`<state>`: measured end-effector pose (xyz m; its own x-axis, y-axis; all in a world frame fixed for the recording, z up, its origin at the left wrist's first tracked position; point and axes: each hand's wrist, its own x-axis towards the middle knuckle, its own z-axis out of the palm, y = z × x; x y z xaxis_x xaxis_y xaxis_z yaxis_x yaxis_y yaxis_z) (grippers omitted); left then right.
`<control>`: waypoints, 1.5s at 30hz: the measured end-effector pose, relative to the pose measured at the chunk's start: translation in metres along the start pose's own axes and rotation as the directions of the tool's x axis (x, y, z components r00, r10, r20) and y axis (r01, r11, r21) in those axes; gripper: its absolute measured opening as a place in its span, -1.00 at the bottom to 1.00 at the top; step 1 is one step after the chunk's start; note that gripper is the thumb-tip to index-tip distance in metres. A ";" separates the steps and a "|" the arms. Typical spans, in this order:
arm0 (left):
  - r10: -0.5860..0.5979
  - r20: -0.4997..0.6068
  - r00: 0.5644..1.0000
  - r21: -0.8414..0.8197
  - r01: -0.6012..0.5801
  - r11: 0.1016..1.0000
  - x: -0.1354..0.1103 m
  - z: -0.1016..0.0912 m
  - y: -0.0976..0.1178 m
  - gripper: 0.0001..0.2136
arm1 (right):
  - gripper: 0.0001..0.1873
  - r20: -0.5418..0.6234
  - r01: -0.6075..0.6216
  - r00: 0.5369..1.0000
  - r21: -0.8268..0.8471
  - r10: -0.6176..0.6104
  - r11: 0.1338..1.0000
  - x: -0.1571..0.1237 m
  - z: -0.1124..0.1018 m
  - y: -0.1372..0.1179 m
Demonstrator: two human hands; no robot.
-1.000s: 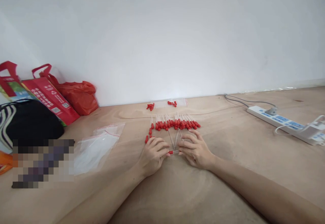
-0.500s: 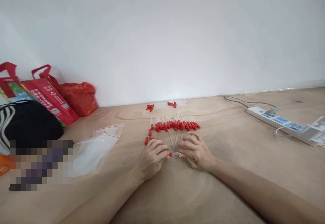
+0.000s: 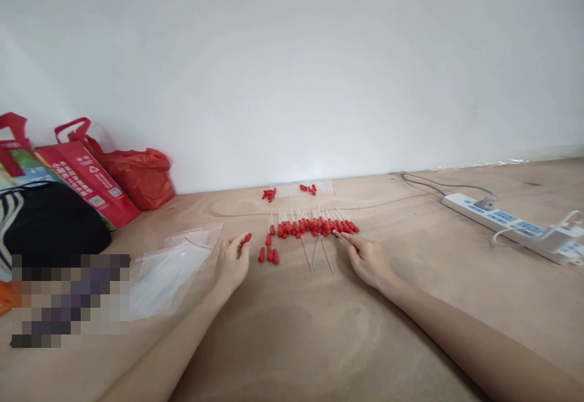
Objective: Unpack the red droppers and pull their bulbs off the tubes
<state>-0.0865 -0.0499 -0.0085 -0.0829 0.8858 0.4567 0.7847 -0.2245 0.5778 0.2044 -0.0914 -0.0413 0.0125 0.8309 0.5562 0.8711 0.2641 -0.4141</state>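
Head view: the only camera I had; it looked down over the table [image 3: 296,335].
Left hand [image 3: 232,263]: it lay on the wood at 9 o'clock from the middle of the work, thumb and fingers pinched on one red cap [image 3: 245,239].
Right hand [image 3: 370,260]: it reached toward 11 o'clock, and its fingertips seemed closed on the thin glass of a dropper [image 3: 338,233] at the right end of the row [image 3: 314,225].
Row: many capped droppers lay side by side at 12 o'clock from the hands, red ends toward me, touching or nearly so.
Loose caps [image 3: 269,255]: a few lay just beside the left hand, at its 3 o'clock.
Bare tubes [image 3: 318,253]: two lay uncapped between the hands, at 6 o'clock from the row.
Far caps [image 3: 270,193]: small clusters sat near the wall, at 12 o'clock beyond the row.
Progress: I judged most pieces already joined, with only the two tubes and a handful of caps still apart.
Surroundings: clear bags [image 3: 177,262] at 9 o'clock, red bags [image 3: 114,177] at 10, power strip [image 3: 506,219] at 2.
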 end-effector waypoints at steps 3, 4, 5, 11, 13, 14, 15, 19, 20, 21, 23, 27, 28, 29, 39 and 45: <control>-0.122 0.112 0.986 -0.018 0.125 0.992 0.008 -0.005 -0.008 -0.71 | -0.71 0.050 0.005 0.999 0.043 -0.007 0.999 -0.001 0.001 -0.002; -0.131 0.123 0.984 -0.014 0.134 0.991 0.008 -0.006 -0.009 -0.72 | -0.75 0.057 0.015 0.998 0.052 -0.018 0.999 -0.001 0.001 -0.003; -0.132 0.123 0.984 -0.005 0.134 0.991 0.007 -0.006 -0.009 -0.72 | -0.78 0.059 0.032 0.998 0.052 -0.035 0.998 -0.001 0.001 -0.004; -0.073 0.169 0.983 -0.038 0.081 0.996 -0.003 0.004 -0.002 -0.67 | -0.84 0.051 0.143 0.989 -0.061 -0.140 0.988 0.003 0.007 -0.008; -0.067 0.182 0.981 -0.057 0.079 0.995 -0.005 0.004 0.002 -0.67 | -0.83 0.042 0.177 0.984 -0.083 -0.174 0.981 0.003 0.008 -0.009; -0.073 0.184 0.980 -0.068 0.087 0.994 -0.005 0.003 0.004 -0.66 | -0.83 0.030 0.196 0.981 -0.095 -0.194 0.976 0.003 0.008 -0.010; -0.084 0.179 0.980 -0.080 0.100 0.992 -0.006 0.001 0.006 -0.66 | -0.82 0.016 0.216 0.976 -0.108 -0.215 0.970 0.003 0.007 -0.011; -0.132 0.172 0.976 -0.092 0.149 0.984 -0.003 -0.003 0.008 -0.68 | -0.83 0.002 0.280 0.959 -0.160 -0.283 0.947 0.000 0.003 -0.016; -0.136 0.173 0.976 -0.088 0.152 0.984 -0.001 -0.002 0.007 -0.69 | -0.83 0.016 0.285 0.958 -0.168 -0.286 0.944 0.000 0.002 -0.017; -0.137 0.174 0.975 -0.081 0.153 0.985 0.001 -0.001 0.006 -0.71 | -0.82 0.033 0.286 0.958 -0.174 -0.285 0.942 -0.001 0.001 -0.018; -0.133 0.195 0.972 -0.056 0.147 0.988 0.008 0.004 0.005 -0.73 | -0.78 0.062 0.284 0.959 -0.181 -0.277 0.942 -0.001 -0.001 -0.020; -0.166 0.312 0.936 0.059 0.155 0.986 0.026 0.013 0.012 -0.74 | -0.69 0.086 0.301 0.953 -0.191 -0.290 0.934 0.000 -0.003 -0.021; -0.180 0.330 0.927 0.083 0.161 0.983 0.029 0.015 0.015 -0.74 | -0.68 0.089 0.308 0.951 -0.191 -0.296 0.932 0.000 -0.003 -0.022; -0.192 0.341 0.920 0.101 0.167 0.981 0.032 0.016 0.017 -0.75 | -0.67 0.091 0.311 0.950 -0.191 -0.299 0.931 0.000 -0.003 -0.022; -0.250 0.316 0.915 0.225 0.183 0.957 0.044 0.015 0.026 -0.72 | -0.67 0.069 0.288 0.957 -0.156 -0.280 0.945 -0.001 -0.003 -0.020; 0.120 0.081 0.990 0.276 -0.137 0.951 0.020 -0.013 0.031 -0.89 | -0.65 -0.135 0.300 0.943 -0.057 -0.305 0.952 -0.001 -0.003 -0.016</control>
<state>-0.0718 -0.0444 0.0269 0.0614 0.8825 0.4663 0.9276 -0.2230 0.2998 0.1923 -0.0982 -0.0334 -0.1877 0.6366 0.7480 0.8612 0.4728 -0.1863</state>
